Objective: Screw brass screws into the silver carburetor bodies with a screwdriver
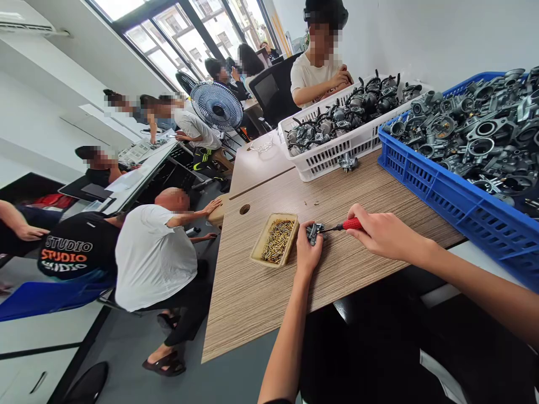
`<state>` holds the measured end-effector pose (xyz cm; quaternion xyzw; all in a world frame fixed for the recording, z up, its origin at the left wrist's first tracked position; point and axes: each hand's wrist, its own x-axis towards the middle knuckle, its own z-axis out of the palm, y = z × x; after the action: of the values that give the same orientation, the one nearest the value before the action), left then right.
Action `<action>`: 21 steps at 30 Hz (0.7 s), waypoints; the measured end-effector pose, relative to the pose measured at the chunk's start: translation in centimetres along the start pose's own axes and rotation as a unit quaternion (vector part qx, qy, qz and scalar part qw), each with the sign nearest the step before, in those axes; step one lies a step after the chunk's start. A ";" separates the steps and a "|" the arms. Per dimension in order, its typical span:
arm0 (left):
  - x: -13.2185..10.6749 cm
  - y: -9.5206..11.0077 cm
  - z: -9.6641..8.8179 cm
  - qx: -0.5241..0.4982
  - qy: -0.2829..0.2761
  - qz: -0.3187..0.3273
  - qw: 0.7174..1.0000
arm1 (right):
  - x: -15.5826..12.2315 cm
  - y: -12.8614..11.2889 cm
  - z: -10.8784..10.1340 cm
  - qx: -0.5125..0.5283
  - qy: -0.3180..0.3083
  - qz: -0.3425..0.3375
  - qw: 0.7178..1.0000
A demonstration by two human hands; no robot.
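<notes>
My left hand [306, 249] is closed around a small dark metal part [314, 231], holding it down on the wooden table [269, 297]. My right hand [374, 230] grips a red-handled screwdriver [347, 225] whose tip points left into that part. Just left of my left hand sits a shallow beige tray [257, 255] filled with several brass screws.
A blue crate [446, 196] piled with grey carburetor bodies stands at the right. A white crate [332, 154] of assembled parts sits behind, with one loose part [348, 163] before it. A person stands at the far end; others sit at left near a fan [217, 105].
</notes>
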<state>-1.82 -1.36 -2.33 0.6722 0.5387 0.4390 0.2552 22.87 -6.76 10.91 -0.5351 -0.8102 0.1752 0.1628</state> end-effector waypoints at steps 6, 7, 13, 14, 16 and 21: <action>0.0 -0.1 0.1 0.002 0.002 -0.002 1.000 | 0.0 0.1 0.1 0.002 0.005 -0.001 1.000; 0.0 -0.1 0.1 0.002 0.002 -0.002 1.000 | 0.0 0.1 0.1 0.001 0.004 -0.001 1.000; 0.0 -0.2 0.0 0.000 0.000 0.003 1.000 | 0.0 0.1 0.1 0.006 0.004 0.001 1.000; 0.0 -0.2 0.0 0.001 0.000 0.003 1.000 | 0.0 0.0 0.1 0.007 0.004 0.001 1.000; 0.0 -0.2 0.0 0.002 -0.001 0.003 1.000 | 0.0 0.0 0.0 0.007 0.003 0.001 1.000; 0.0 -0.1 0.0 0.001 0.000 0.003 1.000 | 0.0 0.1 0.0 0.002 0.004 -0.001 1.000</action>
<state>-1.87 -1.31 -2.45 0.6738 0.5376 0.4393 0.2530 22.92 -6.74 10.85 -0.5346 -0.8097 0.1746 0.1676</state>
